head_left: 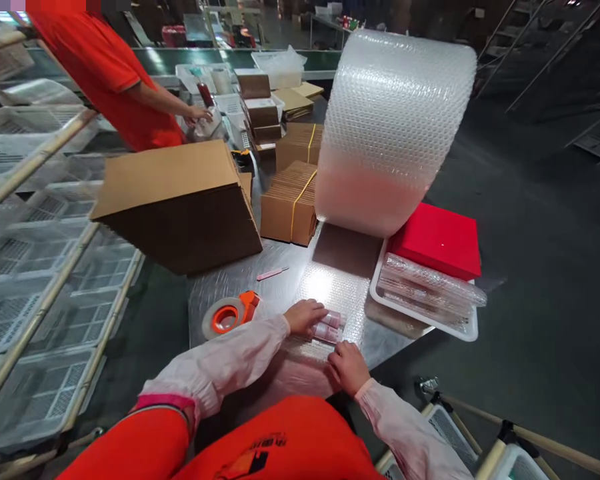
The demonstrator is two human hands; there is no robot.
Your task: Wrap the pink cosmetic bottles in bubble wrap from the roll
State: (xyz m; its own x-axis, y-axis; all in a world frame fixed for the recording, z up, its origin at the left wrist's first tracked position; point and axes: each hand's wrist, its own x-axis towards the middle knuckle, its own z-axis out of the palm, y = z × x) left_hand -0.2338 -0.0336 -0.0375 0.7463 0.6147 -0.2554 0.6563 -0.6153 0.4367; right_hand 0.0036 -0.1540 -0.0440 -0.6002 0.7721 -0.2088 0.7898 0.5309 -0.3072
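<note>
Two small pink labelled bottles or tubes (pixel 327 332) lie side by side on a sheet of bubble wrap (pixel 353 303) spread on the table. My left hand (pixel 305 317) is closed over their left ends, its fingers curved around them. Just below and to the right, my right hand (pixel 349 367) has its fingers curled onto the near edge of the bubble wrap; the fingertips are partly hidden. The sheet runs back to a large bubble wrap roll (pixel 395 127). An orange tape dispenser (pixel 230 315) lies left of my left forearm.
A pink-handled cutter (pixel 273 273) lies on the metal table (pixel 280 257). Cardboard boxes (pixel 180 180) and banded flat cartons (pixel 287 203) stand behind. At right, a white tray (pixel 473 330) holds wrapped items and a red box (pixel 443 240). Another person (pixel 110 80) works at back left near basket racks (pixel 35 253).
</note>
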